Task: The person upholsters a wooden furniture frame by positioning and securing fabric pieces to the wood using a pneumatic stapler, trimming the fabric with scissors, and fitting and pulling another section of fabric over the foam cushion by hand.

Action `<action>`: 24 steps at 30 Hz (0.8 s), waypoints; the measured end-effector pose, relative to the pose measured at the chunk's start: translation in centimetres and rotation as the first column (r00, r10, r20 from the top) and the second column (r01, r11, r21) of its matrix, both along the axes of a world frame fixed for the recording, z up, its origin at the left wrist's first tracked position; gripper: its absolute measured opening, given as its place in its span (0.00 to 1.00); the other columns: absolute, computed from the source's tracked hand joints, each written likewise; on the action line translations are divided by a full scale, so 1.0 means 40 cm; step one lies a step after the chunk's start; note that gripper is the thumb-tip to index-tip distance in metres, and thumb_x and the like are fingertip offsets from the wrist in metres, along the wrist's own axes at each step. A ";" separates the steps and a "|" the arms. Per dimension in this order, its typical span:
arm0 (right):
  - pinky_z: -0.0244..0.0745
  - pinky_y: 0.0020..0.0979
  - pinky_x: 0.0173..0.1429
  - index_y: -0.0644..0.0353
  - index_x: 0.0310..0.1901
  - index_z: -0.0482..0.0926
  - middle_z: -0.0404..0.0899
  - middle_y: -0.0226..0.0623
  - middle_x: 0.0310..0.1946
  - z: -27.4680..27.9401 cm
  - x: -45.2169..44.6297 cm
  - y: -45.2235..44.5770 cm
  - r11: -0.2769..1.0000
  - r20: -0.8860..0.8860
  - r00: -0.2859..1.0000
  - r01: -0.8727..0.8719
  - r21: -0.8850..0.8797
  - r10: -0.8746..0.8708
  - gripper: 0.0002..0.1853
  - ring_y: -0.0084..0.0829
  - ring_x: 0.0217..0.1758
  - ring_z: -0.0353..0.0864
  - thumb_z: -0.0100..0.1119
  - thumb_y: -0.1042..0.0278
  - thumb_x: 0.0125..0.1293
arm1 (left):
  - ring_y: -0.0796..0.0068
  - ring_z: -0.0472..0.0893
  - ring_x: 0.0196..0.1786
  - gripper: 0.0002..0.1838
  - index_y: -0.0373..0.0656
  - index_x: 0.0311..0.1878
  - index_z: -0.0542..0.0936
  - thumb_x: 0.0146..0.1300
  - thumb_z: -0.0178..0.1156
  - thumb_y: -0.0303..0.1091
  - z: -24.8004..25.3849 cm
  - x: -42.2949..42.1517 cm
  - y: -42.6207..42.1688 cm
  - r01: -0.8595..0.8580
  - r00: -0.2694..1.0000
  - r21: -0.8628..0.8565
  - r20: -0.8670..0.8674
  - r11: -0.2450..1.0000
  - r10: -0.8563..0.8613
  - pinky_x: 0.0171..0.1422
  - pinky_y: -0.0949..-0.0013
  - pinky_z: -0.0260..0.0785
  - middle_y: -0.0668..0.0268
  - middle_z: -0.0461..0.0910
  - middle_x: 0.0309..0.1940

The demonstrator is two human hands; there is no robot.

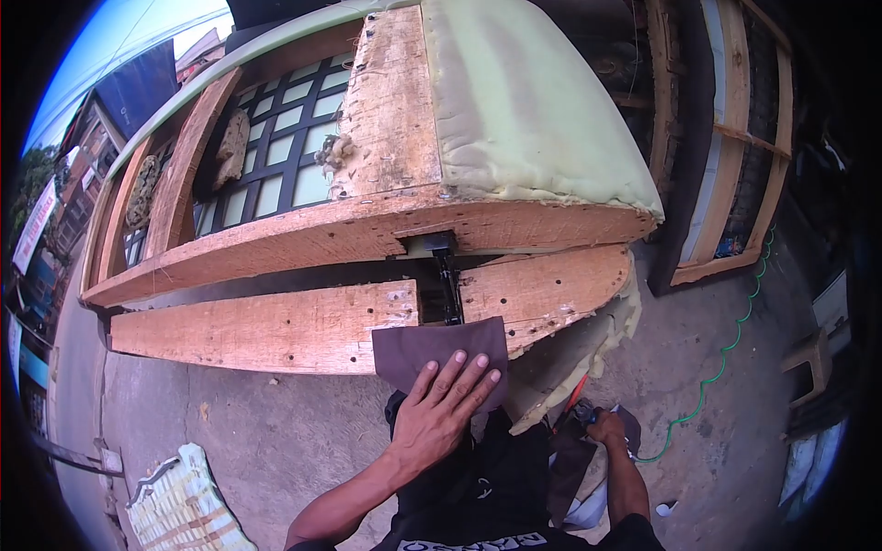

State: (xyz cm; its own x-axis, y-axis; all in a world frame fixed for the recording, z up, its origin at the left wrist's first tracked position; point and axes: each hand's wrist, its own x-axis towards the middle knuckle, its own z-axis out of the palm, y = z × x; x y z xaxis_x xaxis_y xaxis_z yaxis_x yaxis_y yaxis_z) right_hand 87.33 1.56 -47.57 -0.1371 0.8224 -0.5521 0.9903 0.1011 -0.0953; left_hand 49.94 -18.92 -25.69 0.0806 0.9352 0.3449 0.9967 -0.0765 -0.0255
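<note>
From my far end, starting at the left, a cut padded piece (188,505) lies on the concrete floor (322,418), apart from the work. The wooden frame (390,110) comes next, its timber rough and peppered with dark holes, black webbing (287,151) crossing its open bay. Below it sits a lower board (248,331), tapering leftward. My left hand (441,395) is laid flat, fingers slightly spread, on a brown cloth (395,347) — pressing, I'd judge, so the piece stays smooth against the wood. The cloth covers the board's edge and the foot of the gap, just under a black metal bracket (447,280) joining board to frame. Pale green foam (533,110) pads the frame's right end, wrinkled and stained (it looks well used). Further right, low beside the torn lining (579,354), my right hand (604,427) is closed around a dark tool (584,412) — kept off the cloth, probably to leave it unobstructed. A green coiled hose (704,395) curls off beyond, towards another frame (730,138).
</note>
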 end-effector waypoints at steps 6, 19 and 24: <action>0.78 0.51 0.63 0.66 0.54 0.83 0.85 0.63 0.48 0.309 0.012 0.015 0.872 -0.376 0.916 0.069 0.485 0.137 0.27 0.60 0.56 0.84 0.70 0.65 0.50 | 0.64 0.53 0.86 0.40 0.60 0.82 0.66 0.63 0.57 0.33 -0.047 -0.007 0.004 0.015 0.999 0.038 -0.052 0.999 -0.013 0.88 0.49 0.37 0.79 0.58 0.84; 0.84 0.44 0.46 0.61 0.44 0.88 0.87 0.52 0.30 1.043 -0.439 -0.070 0.652 -0.301 0.594 -0.559 0.513 0.746 0.19 0.54 0.36 0.89 0.74 0.64 0.49 | 0.64 0.53 0.86 0.39 0.66 0.80 0.69 0.63 0.57 0.32 -0.080 -0.005 0.007 -0.019 0.991 0.114 -0.126 0.993 0.034 0.89 0.47 0.27 0.83 0.60 0.83; 0.84 0.46 0.49 0.60 0.46 0.89 0.87 0.54 0.31 1.012 -0.521 -0.016 0.615 -0.219 0.582 -0.674 0.410 0.783 0.22 0.54 0.39 0.89 0.74 0.60 0.49 | 0.69 0.51 0.87 0.39 0.63 0.81 0.66 0.65 0.57 0.33 -0.086 -0.011 0.009 0.007 1.000 0.135 -0.011 0.991 -0.006 0.89 0.50 0.28 0.83 0.57 0.84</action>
State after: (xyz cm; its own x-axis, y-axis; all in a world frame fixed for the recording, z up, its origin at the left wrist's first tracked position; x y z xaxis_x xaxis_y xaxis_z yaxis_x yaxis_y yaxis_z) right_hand 66.47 0.92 -7.09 -0.8854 0.4485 -0.1217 0.4646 0.8464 -0.2602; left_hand 49.52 -18.58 -29.14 0.0908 0.8797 0.4667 0.9959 -0.0780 -0.0467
